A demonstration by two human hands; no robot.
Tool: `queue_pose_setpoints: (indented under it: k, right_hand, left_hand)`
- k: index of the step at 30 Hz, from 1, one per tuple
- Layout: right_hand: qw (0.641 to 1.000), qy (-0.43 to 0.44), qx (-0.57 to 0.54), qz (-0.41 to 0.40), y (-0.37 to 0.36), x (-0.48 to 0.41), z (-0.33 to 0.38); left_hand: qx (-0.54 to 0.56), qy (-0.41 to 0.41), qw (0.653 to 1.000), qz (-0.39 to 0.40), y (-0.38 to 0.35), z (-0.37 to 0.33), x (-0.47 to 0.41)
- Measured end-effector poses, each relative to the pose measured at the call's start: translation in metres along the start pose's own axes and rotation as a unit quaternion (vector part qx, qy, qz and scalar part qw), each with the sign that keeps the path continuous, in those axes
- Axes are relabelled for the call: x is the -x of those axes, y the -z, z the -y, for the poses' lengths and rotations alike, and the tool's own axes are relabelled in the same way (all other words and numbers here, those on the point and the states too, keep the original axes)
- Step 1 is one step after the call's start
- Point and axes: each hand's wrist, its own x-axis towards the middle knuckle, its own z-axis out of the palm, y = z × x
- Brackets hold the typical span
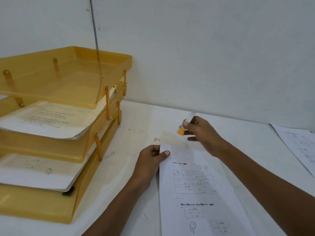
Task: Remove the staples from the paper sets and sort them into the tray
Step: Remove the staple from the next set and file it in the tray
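A printed paper set (197, 189) lies on the white table in front of me. My left hand (150, 160) pinches its top left corner, thumb on top. My right hand (202, 133) hovers just beyond that corner and grips a staple remover (185, 124) with an orange tip and a pale handle; it is blurred by motion. A three-tier amber plastic tray (88, 147) stands at the left. Its middle tier holds a paper stack (51, 120), the bottom tier another paper stack (39, 171), and the top tier looks empty.
More printed sheets (300, 143) lie at the table's right edge. A white wall runs close behind the table. Brownish stains (172, 138) mark the tabletop between the tray and my hands.
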Motion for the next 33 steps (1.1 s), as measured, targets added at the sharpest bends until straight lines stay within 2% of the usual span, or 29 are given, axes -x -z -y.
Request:
queue_pose_setpoints:
  k: [2,4,6,8,10,14,16,17,18,19,20,21,22,23,25,28,31,33]
  right_hand:
    - [0.992,0.005,0.103,-0.072,0.024,-0.002,-0.006]
    - [0.962,-0.016,0.253,-0.098,0.05,-0.004,-0.019]
    - [0.9,-0.05,0.42,-0.108,0.072,-0.001,-0.034]
    - [0.836,-0.073,0.532,-0.112,0.086,0.004,-0.05]
    - [0.812,-0.082,0.569,-0.105,0.092,0.007,-0.062]
    - [0.818,-0.102,0.556,-0.109,0.091,0.009,-0.07]
    - [0.788,-0.071,0.593,-0.148,0.083,0.014,-0.064]
    - [0.792,-0.018,0.581,-0.184,0.075,0.018,-0.058]
    - [0.815,0.049,0.537,-0.212,0.064,0.025,-0.05]
    - [0.856,0.101,0.462,-0.209,0.05,0.033,-0.039]
    - [0.905,0.112,0.372,-0.175,0.034,0.043,-0.027]
    - [0.949,0.084,0.281,-0.118,0.016,0.053,-0.016]
    - [0.977,0.044,0.201,-0.055,-0.001,0.062,-0.008]
    - [0.99,0.006,0.141,-0.004,-0.014,0.07,-0.004]
    - [0.996,-0.042,0.072,0.041,-0.032,0.077,0.0]
    - [0.996,-0.084,-0.019,0.038,-0.038,0.079,0.001]
    - [0.984,-0.118,-0.132,0.034,-0.031,0.082,-0.006]
    - [0.969,-0.13,-0.207,0.046,-0.024,0.084,-0.013]
  left_hand:
    - [0.01,-0.001,1.0,0.001,0.0,-0.001,0.001]
    - [0.026,-0.003,1.0,0.006,0.0,-0.001,0.002]
    - [0.031,-0.013,0.999,0.009,-0.002,-0.002,0.003]
    - [0.031,-0.021,0.999,0.007,-0.003,-0.003,0.004]
    - [0.036,-0.025,0.999,0.002,-0.004,-0.004,0.005]
    - [0.039,-0.033,0.999,-0.004,-0.004,-0.005,0.008]
    - [0.045,-0.034,0.998,-0.007,-0.004,-0.005,0.009]
    - [0.05,-0.034,0.998,-0.01,-0.004,-0.005,0.009]
    - [0.056,-0.033,0.998,-0.012,-0.004,-0.005,0.009]
    - [0.06,-0.032,0.998,-0.012,-0.005,-0.005,0.01]
    - [0.061,-0.031,0.998,-0.011,-0.005,-0.006,0.011]
    - [0.061,-0.033,0.998,-0.009,-0.006,-0.007,0.012]
    - [0.056,-0.039,0.998,-0.008,-0.007,-0.007,0.013]
    - [0.049,-0.047,0.998,-0.005,-0.008,-0.008,0.015]
    - [0.032,-0.071,0.997,0.015,-0.008,-0.008,0.02]
    - [-0.019,-0.111,0.993,0.045,-0.007,-0.009,0.031]
    - [-0.117,-0.174,0.977,0.039,-0.006,-0.007,0.036]
    - [-0.126,-0.179,0.975,0.037,-0.007,-0.003,0.035]
